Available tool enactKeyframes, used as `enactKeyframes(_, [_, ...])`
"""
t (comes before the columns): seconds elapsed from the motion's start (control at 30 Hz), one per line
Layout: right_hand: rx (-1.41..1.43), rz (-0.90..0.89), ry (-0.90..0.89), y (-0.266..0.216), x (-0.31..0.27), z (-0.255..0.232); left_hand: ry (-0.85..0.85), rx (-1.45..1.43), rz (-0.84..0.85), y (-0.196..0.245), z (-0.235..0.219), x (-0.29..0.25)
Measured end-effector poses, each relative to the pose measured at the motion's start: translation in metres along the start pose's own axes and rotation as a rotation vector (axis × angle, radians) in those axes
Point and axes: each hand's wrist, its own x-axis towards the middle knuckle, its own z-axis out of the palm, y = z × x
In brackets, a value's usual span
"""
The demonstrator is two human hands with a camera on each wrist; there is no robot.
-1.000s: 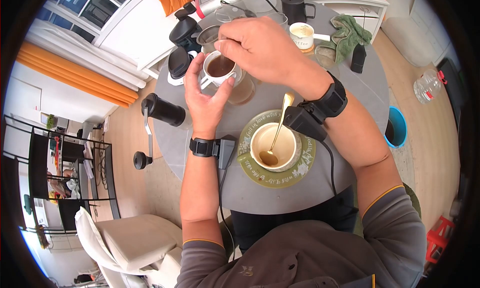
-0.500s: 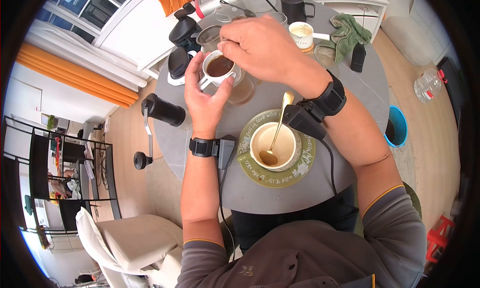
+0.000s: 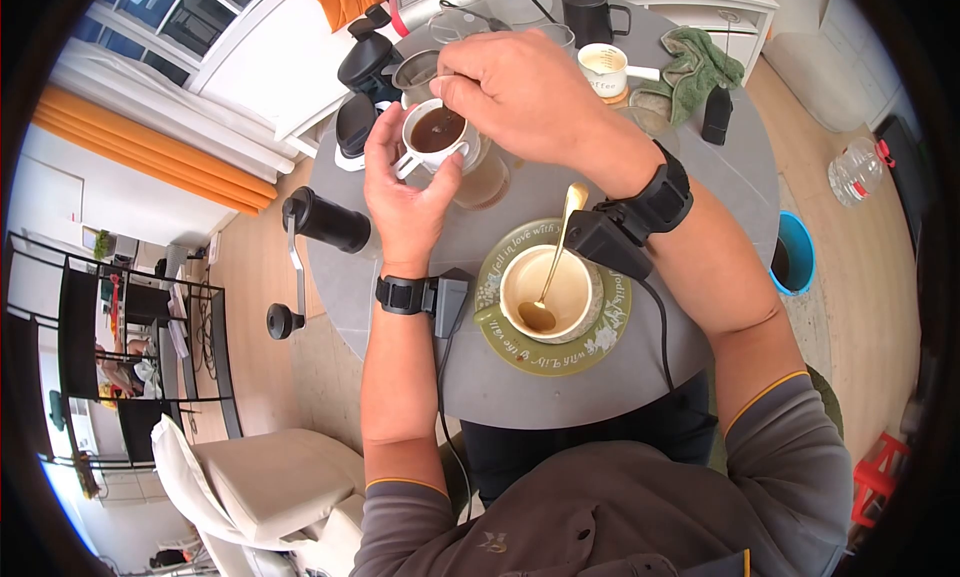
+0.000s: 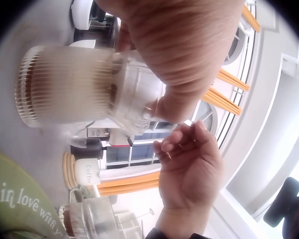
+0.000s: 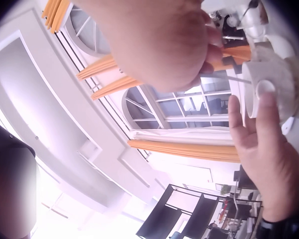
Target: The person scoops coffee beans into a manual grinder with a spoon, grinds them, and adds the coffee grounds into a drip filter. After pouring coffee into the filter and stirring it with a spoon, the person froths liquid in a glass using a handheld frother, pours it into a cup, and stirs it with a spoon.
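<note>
In the head view my left hand (image 3: 408,202) grips a white cup (image 3: 430,163) of dark brown liquid, with its thumb and fingers on opposite sides. Over the cup's far side is my right hand (image 3: 525,97), fingers curled. A thin rod (image 5: 228,77) runs from those fingers into the white cup (image 5: 284,82) in the right wrist view; its lower end is hidden. A ribbed glass vessel (image 4: 65,87) stands below my left hand (image 4: 182,50) in the left wrist view. Nearer the body, a cream cup (image 3: 574,295) with a gold spoon (image 3: 557,252) rests on a green plate (image 3: 605,347).
On the grey table (image 3: 530,405) are a black hand grinder (image 3: 330,220) at left, black-lidded vessels behind it, a black kettle (image 3: 588,19), a white coffee pot (image 3: 603,72) and a green cloth (image 3: 700,72). A blue bucket (image 3: 797,235) stands at right on the floor.
The left hand and the white cup have shifted slightly left. The right hand stays nearly in place, its fingers moving slightly above the cup.
</note>
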Motion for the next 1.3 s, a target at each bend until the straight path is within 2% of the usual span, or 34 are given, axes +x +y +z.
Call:
enactKeyframes(0.13, [-0.05,-0.053,0.049,0.003,0.0,0.003,0.013,-0.063,-0.034,0.0,-0.001,0.0])
enactKeyframes(0.5, [0.013,0.053,-0.08,-0.003,0.001,-0.006,0.015,-0.053,-0.044,0.005,-0.003,0.001])
enactKeyframes(0.6, [-0.023,-0.03,0.025,0.001,0.0,0.0,0.011,-0.047,-0.053,0.006,-0.004,0.001])
enactKeyframes(0.73, [-0.108,-0.054,0.02,0.003,-0.001,0.0,0.001,0.007,-0.037,0.003,-0.003,0.001])
enactKeyframes(0.93, [-0.007,0.014,-0.041,0.001,0.0,-0.001,-0.011,0.051,-0.018,0.003,-0.002,-0.001])
enactKeyframes(1.03, [-0.074,-0.073,0.043,0.005,-0.001,0.004,-0.008,0.012,-0.06,0.008,-0.001,-0.001])
enactKeyframes(1.2, [-0.039,-0.019,-0.047,0.002,0.0,0.004,-0.001,0.034,-0.057,0.005,0.0,-0.002])
enactKeyframes(1.3, [-0.025,-0.052,0.01,0.002,0.0,0.004,0.004,0.04,-0.058,0.004,0.0,-0.003])
